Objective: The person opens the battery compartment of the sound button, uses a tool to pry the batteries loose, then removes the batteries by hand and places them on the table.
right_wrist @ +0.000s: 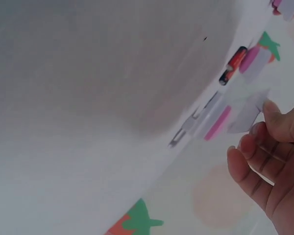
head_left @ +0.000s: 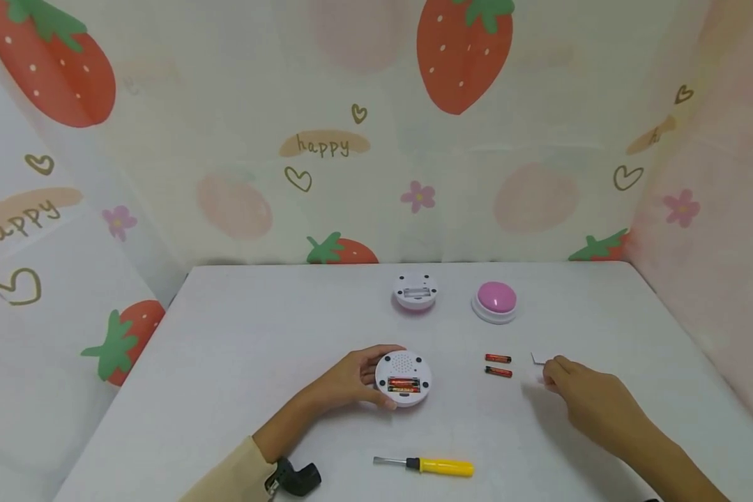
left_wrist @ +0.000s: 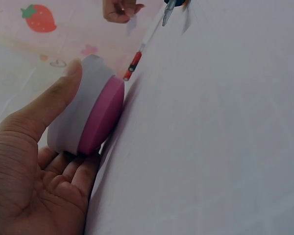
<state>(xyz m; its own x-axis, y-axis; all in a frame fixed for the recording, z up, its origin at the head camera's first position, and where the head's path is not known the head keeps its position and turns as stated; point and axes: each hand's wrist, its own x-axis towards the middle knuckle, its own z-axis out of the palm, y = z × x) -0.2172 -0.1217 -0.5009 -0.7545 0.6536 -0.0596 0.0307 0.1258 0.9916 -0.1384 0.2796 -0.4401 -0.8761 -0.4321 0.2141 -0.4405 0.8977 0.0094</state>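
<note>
At the middle of the white table [head_left: 257, 328], our left hand [head_left: 353, 380] grips the upturned button [head_left: 404, 361], two batteries [head_left: 404, 385] seated, while our right hand [head_left: 580, 392] pinches a thin white piece [right_wrist: 244, 116], likely the cover, so closing up seems the step, calling for aligning it over them.

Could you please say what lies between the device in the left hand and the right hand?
In the head view, two loose batteries lie there, side by side.

Leftward from the right hand [head_left: 583, 394], two batteries [head_left: 498, 372] lie in the way to the left hand [head_left: 351, 382]; a free lane runs on their near side, bounded by a screwdriver [head_left: 433, 466]
</note>
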